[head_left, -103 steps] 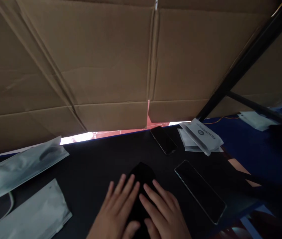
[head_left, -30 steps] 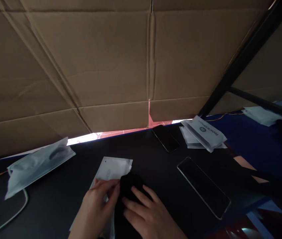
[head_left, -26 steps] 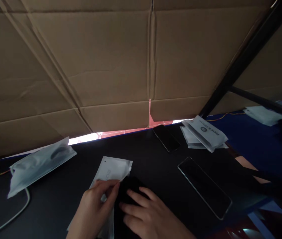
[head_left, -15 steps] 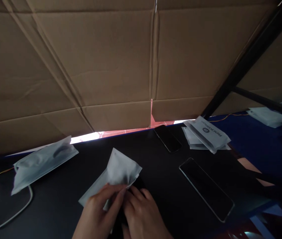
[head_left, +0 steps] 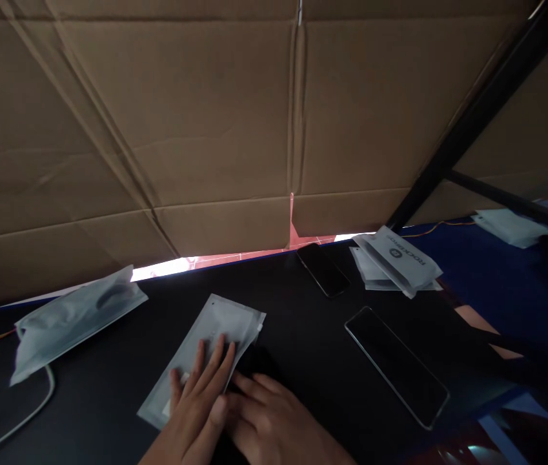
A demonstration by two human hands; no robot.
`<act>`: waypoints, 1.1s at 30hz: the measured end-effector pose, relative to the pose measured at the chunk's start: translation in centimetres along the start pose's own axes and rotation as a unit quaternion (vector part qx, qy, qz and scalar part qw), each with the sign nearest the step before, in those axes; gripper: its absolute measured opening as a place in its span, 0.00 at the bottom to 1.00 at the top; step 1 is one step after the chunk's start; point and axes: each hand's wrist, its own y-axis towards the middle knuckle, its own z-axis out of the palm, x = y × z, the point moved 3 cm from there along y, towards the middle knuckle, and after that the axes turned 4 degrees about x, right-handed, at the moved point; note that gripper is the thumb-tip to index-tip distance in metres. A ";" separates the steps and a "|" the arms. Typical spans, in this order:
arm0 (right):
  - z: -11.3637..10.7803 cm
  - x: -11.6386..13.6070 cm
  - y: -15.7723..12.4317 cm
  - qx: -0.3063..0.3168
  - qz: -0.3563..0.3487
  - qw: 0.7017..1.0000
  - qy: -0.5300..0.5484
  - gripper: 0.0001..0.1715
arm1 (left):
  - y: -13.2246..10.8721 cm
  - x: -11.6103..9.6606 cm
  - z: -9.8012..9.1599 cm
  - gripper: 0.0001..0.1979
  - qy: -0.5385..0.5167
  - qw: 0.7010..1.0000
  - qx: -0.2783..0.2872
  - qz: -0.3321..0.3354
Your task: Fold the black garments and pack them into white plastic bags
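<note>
The left hand lies flat, grip wide, on the white pouch, whose long axis runs near-left to far-right across the worktop. The black item touches the pouch's right edge, under the right hand, whose grip I cannot tell.
</note>
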 end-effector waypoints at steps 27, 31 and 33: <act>0.2 0.4 1.6 0.009 0.071 0.978 0.194 0.23 | 2.7 -3.9 -4.4 0.11 -0.126 0.986 -0.112 -0.014; 0.5 0.1 1.6 -0.057 0.181 0.953 0.235 0.33 | 1.8 -3.2 -4.3 0.09 -0.102 0.983 -0.150 0.009; 1.3 0.1 1.4 -0.082 0.189 0.953 0.223 0.37 | 1.1 -2.3 -3.8 0.13 -0.063 0.987 -0.143 0.020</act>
